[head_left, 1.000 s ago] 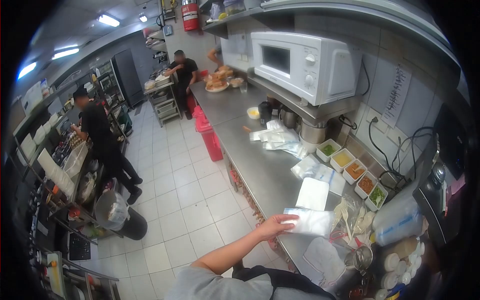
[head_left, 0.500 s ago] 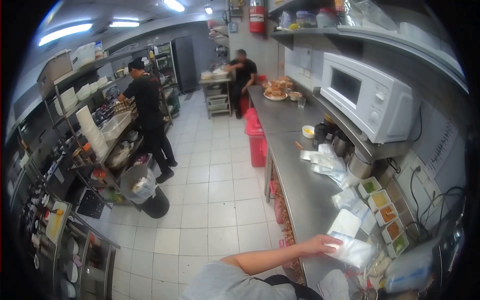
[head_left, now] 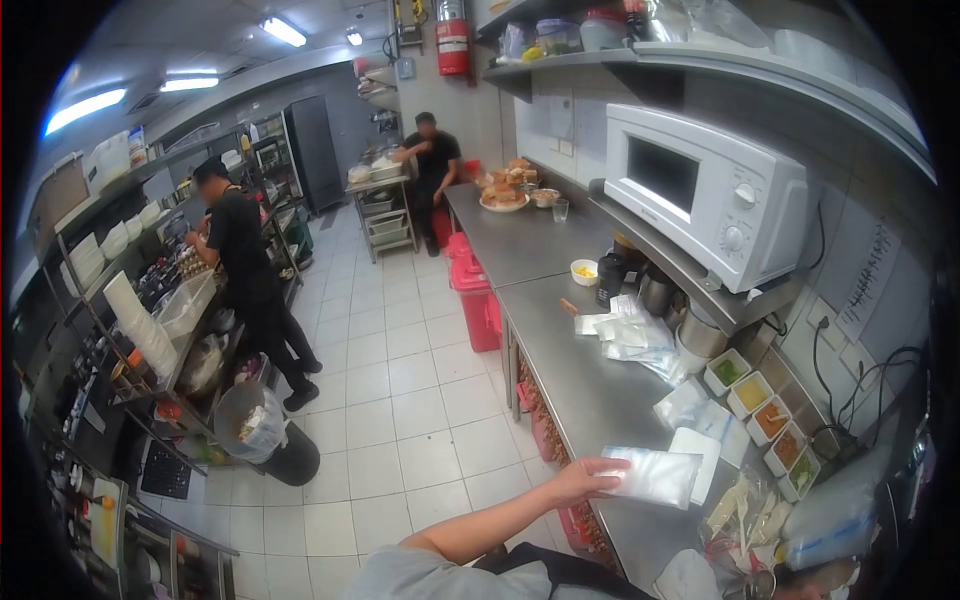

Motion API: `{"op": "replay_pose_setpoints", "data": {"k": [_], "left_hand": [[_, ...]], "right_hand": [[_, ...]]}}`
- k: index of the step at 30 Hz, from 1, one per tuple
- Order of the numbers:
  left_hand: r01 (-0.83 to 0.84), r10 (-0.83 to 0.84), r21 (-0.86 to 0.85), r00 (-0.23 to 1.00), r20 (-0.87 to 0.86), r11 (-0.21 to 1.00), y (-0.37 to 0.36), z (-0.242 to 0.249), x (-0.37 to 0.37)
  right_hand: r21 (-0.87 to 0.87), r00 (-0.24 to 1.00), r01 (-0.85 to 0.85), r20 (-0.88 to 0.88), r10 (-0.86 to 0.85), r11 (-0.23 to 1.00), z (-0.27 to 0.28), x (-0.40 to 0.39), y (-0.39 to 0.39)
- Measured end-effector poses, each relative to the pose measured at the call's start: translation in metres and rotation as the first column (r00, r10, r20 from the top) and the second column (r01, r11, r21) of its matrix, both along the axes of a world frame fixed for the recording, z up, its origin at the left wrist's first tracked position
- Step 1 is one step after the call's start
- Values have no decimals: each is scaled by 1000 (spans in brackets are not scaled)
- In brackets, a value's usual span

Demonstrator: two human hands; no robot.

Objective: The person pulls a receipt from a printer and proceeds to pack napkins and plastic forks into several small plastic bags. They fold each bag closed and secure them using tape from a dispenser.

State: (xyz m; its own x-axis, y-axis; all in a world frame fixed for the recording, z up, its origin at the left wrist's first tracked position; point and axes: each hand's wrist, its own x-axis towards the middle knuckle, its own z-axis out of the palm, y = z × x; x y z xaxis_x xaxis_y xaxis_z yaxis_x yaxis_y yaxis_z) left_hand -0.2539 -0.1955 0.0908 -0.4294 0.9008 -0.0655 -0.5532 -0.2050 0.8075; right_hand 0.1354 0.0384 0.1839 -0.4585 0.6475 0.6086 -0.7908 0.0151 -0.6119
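My left hand [head_left: 588, 481] is closed on the near end of a flat clear plastic packet [head_left: 655, 477] with white contents. The packet is above the steel counter [head_left: 545, 335] and partly covers a flat white rectangular thing [head_left: 697, 455]. More flat plastic packets [head_left: 705, 415] lie just beyond it. At the bottom right edge, my right hand [head_left: 825, 580] shows only in part, close to a large clear plastic bag [head_left: 835, 525]; its fingers are not clear. Crumpled clear bags with pale contents [head_left: 740, 515] lie between my hands.
Small tubs of coloured food [head_left: 770, 420] line the wall below a shelf with a microwave [head_left: 705, 195]. A white bowl [head_left: 584, 272] and a pile of packets [head_left: 640, 335] stand farther along. Two people [head_left: 240, 250] work across the room, near a bin [head_left: 285, 450].
My left hand has drawn the packet left, uncovering more of the flat white thing. The view has turned to the right, and my right hand now shows at the bottom edge.
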Motion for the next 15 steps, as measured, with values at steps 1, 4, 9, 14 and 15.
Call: {"op": "replay_pose_setpoints", "data": {"k": [1, 4, 9, 14, 15], "left_hand": [[-12, 11, -24, 998, -56, 1000, -8, 0, -6], [-115, 94, -82, 969, -227, 990, -34, 6, -28], [-353, 253, -96, 809, -531, 931, -84, 9, -62], [-536, 331, -99, 645, -689, 838, -114, 17, -80], [-563, 355, -83, 622, -698, 823, -118, 18, -81]], "right_hand": [[-144, 919, -365, 101, 381, 920, 15, -52, -23], [290, 790, -402, 589, 168, 869, 24, -180, -90], [-159, 264, -655, 868, 421, 739, -1, -263, -144], [-166, 227, -751, 843, 487, 639, -24, -315, -156], [-183, 175, -775, 858, 483, 605, -22, -324, -159]]}}
